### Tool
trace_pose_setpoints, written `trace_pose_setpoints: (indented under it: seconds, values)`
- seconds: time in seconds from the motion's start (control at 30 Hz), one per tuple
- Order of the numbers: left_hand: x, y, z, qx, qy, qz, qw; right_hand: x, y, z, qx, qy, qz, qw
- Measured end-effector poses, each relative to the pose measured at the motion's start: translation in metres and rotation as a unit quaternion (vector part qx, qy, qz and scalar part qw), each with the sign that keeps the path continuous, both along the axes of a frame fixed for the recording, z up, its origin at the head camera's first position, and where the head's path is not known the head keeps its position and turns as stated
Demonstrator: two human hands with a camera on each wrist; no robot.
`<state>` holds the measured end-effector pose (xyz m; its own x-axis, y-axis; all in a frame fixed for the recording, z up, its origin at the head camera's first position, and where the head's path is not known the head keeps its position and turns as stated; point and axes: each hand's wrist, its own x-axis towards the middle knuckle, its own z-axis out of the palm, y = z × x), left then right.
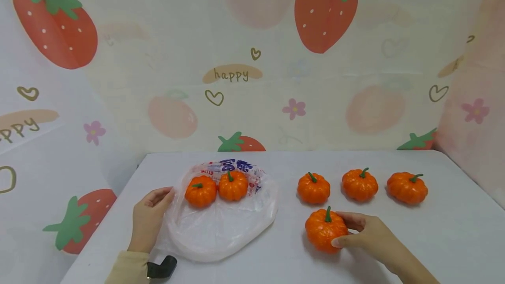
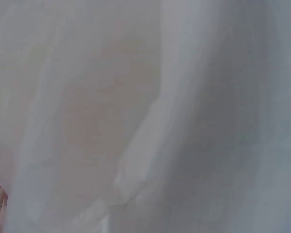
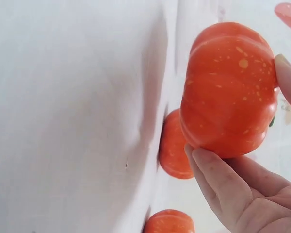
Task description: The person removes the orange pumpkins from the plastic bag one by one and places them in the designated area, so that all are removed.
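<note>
My right hand (image 1: 367,233) grips a small orange toy pumpkin (image 1: 325,232) with a green stem, thumb on the near side and fingers behind it. In the right wrist view this pumpkin (image 3: 230,90) is raised off the table, between thumb and fingers. On the left, my left hand (image 1: 149,218) pinches the rim of a thin white plastic bag (image 1: 221,236), spread wide on the table. Inside the bag sit two more pumpkins, a left one (image 1: 201,193) and a right one (image 1: 233,187). Pale blurred plastic (image 2: 136,165) fills most of the left wrist view.
Three pumpkins stand in a row at the back right: one (image 1: 313,189), another (image 1: 360,186), and a third (image 1: 407,189). The white table (image 1: 446,240) meets a strawberry-printed backdrop (image 1: 323,122). A black strap-like object (image 1: 162,268) shows by the left sleeve.
</note>
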<state>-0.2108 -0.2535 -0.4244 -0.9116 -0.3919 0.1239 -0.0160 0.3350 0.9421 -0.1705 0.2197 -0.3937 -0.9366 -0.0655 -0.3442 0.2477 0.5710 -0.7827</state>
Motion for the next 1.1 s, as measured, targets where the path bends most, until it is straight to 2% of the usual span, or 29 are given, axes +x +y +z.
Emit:
trace_pose_setpoints:
  seconds: [0.43, 0.83, 1.1]
  values:
    - [0.000, 0.000, 0.000, -0.006, -0.004, 0.004, 1.0000, -0.007, 0.007, -0.010, 0.015, -0.018, 0.008, 0.9997]
    - [-0.001, 0.000, 0.000, -0.001, -0.005, -0.001, 1.0000, -0.007, 0.009, -0.010, -0.001, -0.008, 0.027, 0.9996]
    - [-0.001, 0.000, -0.001, 0.005, 0.006, -0.004, 1.0000, -0.007, 0.013, -0.012, -0.016, -0.001, 0.039, 0.9991]
